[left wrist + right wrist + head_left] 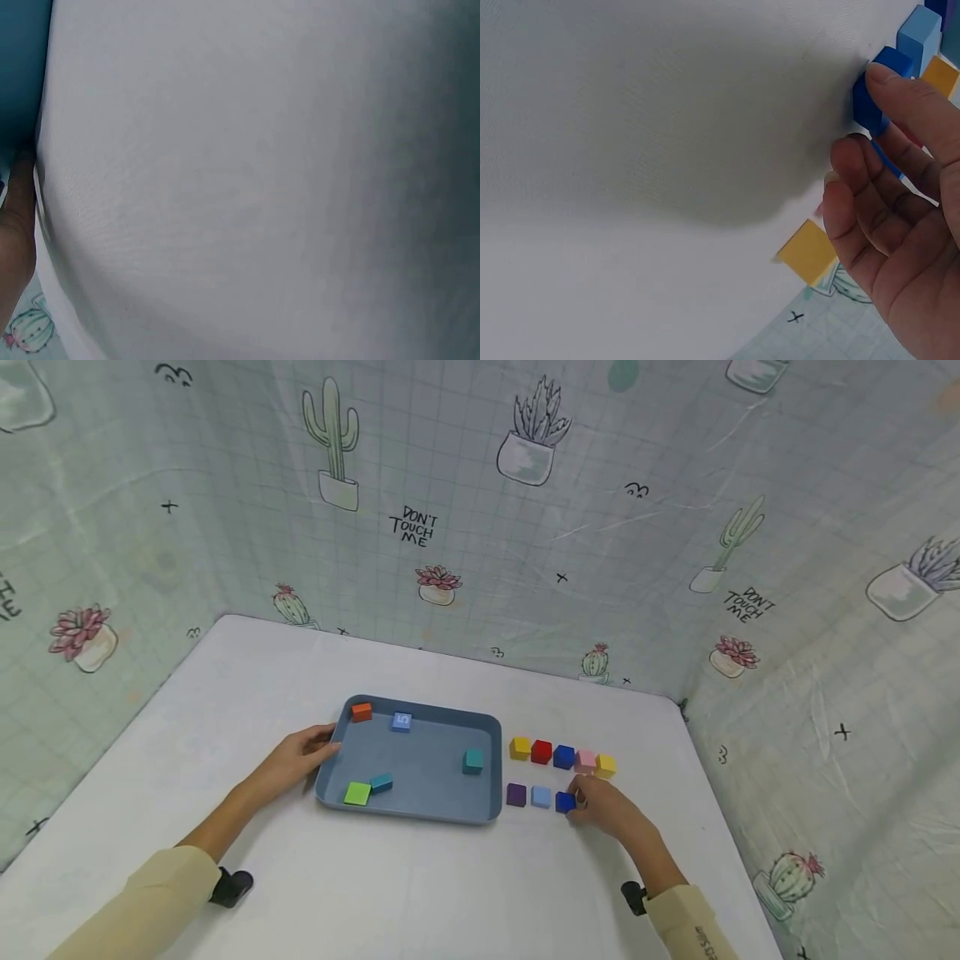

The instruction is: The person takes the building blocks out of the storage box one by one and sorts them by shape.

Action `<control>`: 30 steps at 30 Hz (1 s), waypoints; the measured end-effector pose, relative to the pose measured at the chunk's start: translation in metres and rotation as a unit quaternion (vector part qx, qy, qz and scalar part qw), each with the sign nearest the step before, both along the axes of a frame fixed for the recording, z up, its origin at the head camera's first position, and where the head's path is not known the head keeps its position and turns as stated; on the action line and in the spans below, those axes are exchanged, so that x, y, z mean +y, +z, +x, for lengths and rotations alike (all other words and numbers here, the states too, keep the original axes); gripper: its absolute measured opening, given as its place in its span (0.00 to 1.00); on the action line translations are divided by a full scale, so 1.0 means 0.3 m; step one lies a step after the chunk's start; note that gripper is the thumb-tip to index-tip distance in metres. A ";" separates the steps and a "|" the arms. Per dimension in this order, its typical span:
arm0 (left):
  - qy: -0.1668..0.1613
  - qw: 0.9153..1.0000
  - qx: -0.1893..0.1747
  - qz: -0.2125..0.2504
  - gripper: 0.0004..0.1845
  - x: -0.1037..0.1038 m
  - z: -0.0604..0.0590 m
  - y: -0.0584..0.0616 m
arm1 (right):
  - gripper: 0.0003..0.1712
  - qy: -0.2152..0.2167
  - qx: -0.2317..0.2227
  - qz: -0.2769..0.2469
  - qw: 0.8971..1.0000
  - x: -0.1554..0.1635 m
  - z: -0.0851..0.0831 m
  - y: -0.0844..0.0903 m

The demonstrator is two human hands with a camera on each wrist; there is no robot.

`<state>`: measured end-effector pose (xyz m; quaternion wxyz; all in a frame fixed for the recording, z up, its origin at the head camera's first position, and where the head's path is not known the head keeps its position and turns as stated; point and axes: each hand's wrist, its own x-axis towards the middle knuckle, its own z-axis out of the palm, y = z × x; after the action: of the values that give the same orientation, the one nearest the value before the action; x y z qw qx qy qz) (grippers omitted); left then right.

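A grey-blue tray (420, 817) lies on the white table, and my left hand (296, 756) holds its left rim, thumb and fingers at the edge. In the left wrist view, part of that hand (16, 240) touches the tray's side (22, 75). My right hand (603, 807) pinches a dark blue block (566, 802) at the right end of the nearer row; the thumb lies across this block (870, 94) in the right wrist view. Beside it stand a light blue block (541, 797) and a purple block (516, 794).
Behind runs a row of yellow (520, 747), red (542, 752), blue (564, 757), pink (585, 762) and yellow blocks (605, 766). Inside the tray lie orange (362, 712), numbered blue (402, 722), two teal (472, 762) (382, 782) and green blocks (357, 793).
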<state>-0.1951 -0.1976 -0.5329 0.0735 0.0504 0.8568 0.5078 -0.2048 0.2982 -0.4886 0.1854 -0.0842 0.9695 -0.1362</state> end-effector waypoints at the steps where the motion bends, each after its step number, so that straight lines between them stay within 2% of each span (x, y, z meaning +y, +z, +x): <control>1: 0.000 1.000 0.000 0.000 0.35 0.000 0.000 0.001 | 0.18 0.001 0.000 0.000 1.000 0.002 0.000 -0.002; 11: -0.003 1.000 -0.003 0.002 0.34 0.002 0.002 0.013 | 0.20 0.010 -0.003 0.007 1.000 0.008 0.001 0.000; 21: -0.001 1.000 0.001 -0.009 0.34 -0.002 -0.017 0.001 | 0.21 0.015 0.009 0.003 1.000 0.012 -0.001 0.002; 30: 0.002 1.000 -0.005 -0.013 0.35 -0.004 -0.010 0.002 | 0.21 0.008 0.006 -0.010 1.000 0.014 0.005 -0.009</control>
<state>-0.1982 -0.1986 -0.5323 0.0772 0.0454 0.8633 0.4966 -0.2034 0.3024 -0.4914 0.1800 -0.0944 0.9685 -0.1436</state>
